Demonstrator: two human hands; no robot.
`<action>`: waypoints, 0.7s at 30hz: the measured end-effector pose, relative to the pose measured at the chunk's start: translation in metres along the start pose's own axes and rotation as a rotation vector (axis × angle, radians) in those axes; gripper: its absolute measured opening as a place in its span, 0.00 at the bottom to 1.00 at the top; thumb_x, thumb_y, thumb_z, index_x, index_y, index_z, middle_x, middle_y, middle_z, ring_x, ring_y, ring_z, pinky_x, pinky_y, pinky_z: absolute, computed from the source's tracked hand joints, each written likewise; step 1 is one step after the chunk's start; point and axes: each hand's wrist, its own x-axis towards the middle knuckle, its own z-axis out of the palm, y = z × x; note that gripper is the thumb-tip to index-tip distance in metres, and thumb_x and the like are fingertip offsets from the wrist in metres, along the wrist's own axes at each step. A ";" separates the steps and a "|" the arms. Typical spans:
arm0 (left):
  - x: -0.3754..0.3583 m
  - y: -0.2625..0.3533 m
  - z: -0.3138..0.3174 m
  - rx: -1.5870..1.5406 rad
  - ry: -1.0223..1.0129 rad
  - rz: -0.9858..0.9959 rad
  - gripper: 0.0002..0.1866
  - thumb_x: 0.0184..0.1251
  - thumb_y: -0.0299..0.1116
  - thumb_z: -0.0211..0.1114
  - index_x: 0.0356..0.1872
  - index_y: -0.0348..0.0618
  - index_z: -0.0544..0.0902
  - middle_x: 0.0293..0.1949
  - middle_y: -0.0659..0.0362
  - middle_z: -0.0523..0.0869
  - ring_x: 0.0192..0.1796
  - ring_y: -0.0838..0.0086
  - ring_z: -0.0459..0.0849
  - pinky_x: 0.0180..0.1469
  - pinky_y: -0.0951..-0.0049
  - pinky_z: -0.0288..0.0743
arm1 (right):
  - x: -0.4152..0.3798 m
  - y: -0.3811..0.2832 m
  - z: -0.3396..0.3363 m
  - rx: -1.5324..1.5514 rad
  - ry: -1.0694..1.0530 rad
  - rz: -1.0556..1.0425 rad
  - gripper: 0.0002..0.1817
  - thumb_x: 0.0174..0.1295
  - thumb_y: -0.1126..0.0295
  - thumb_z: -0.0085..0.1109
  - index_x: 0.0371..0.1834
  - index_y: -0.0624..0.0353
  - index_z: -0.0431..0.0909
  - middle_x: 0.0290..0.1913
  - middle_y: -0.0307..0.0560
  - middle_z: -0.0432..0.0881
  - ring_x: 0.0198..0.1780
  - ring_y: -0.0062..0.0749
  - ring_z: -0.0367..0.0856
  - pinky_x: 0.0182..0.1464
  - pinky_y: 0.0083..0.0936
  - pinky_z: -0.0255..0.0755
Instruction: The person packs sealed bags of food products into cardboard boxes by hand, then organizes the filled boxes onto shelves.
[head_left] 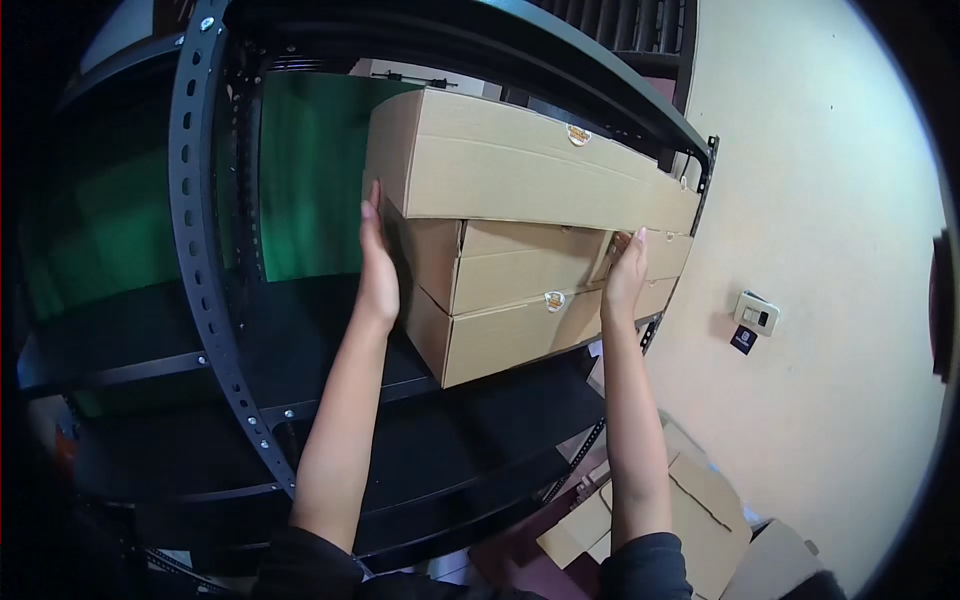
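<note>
Cardboard boxes stand stacked on a black shelf. My left hand lies along the left side of the stack, its fingers stretched up to the top box and partly hidden. On the front right, my right hand has its fingers bent at the edge of the middle box, just under the top box. The bottom box carries a round sticker on its front. The top box sits slightly turned and juts out over the middle one.
Black metal shelving with perforated posts surrounds the boxes. Green cloth hangs behind it. A switch plate is on the pale wall at right. Opened cardboard lies low at the right.
</note>
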 end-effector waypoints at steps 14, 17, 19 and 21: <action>-0.049 0.000 0.014 0.550 -0.104 0.177 0.41 0.63 0.36 0.60 0.69 0.37 0.44 0.69 0.40 0.48 0.72 0.52 0.47 0.69 0.60 0.47 | -0.021 0.022 -0.013 -0.129 -0.020 -0.069 0.19 0.69 0.64 0.37 0.55 0.67 0.68 0.57 0.55 0.70 0.59 0.38 0.67 0.61 0.29 0.58; -0.048 0.000 0.012 0.534 -0.043 0.229 0.35 0.65 0.33 0.57 0.68 0.36 0.51 0.68 0.46 0.55 0.70 0.58 0.54 0.68 0.65 0.52 | -0.033 0.002 -0.007 -0.232 -0.148 -0.126 0.25 0.70 0.62 0.37 0.64 0.68 0.57 0.63 0.59 0.62 0.66 0.42 0.60 0.66 0.31 0.51; -0.049 0.002 0.013 0.524 -0.048 0.211 0.34 0.65 0.34 0.56 0.68 0.35 0.51 0.68 0.46 0.55 0.70 0.58 0.55 0.68 0.65 0.52 | -0.027 0.011 -0.010 -0.241 -0.211 -0.099 0.27 0.69 0.63 0.39 0.67 0.67 0.51 0.68 0.60 0.56 0.70 0.42 0.53 0.68 0.31 0.47; -0.051 -0.001 0.014 0.556 -0.048 0.231 0.34 0.66 0.34 0.56 0.68 0.35 0.51 0.68 0.46 0.55 0.70 0.58 0.55 0.68 0.64 0.52 | -0.024 0.014 -0.013 -0.202 -0.237 -0.075 0.27 0.69 0.65 0.40 0.67 0.67 0.51 0.68 0.59 0.55 0.70 0.41 0.52 0.69 0.30 0.46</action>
